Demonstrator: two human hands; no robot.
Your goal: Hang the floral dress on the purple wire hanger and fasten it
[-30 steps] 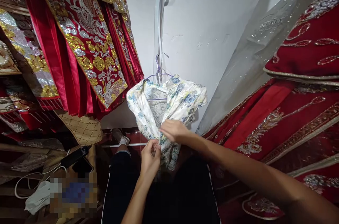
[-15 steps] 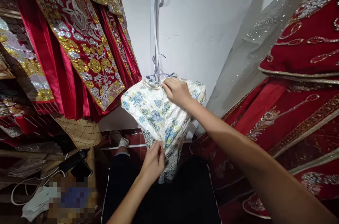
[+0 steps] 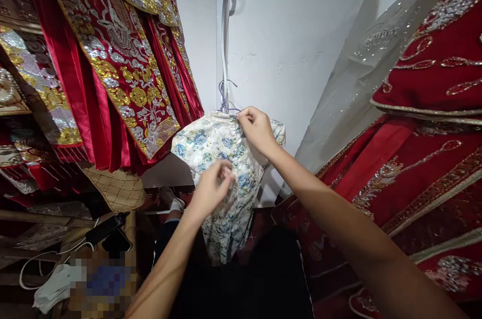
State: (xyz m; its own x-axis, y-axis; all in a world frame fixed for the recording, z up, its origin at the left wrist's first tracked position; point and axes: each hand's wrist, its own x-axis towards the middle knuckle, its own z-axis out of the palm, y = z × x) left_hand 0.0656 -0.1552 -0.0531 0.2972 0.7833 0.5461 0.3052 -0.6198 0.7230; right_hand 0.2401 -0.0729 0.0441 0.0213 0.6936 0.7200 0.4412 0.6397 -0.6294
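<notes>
A white dress with blue and yellow flowers (image 3: 211, 145) hangs in front of me on a thin blue wire hanger (image 3: 221, 93). My right hand (image 3: 256, 128) pinches the dress at its neckline, just right of the middle. Lower down, my left hand (image 3: 215, 184) hovers over the front of the dress with its fingers curled. Motion smears those fingertips, so whether they touch the cloth is unclear. The lower part of the dress falls towards my lap in shadow.
Red gowns with gold and silver embroidery (image 3: 124, 68) hang at the left. More beaded red garments (image 3: 425, 78) and a sheer sparkling white fabric (image 3: 350, 68) fill the right. At lower left, a black phone (image 3: 116, 243) and white cable lie on a wooden surface.
My left hand has left the lower front of the dress and moved up and slightly left. My right hand has shifted a little right along the neckline. The dress has turned slightly.
</notes>
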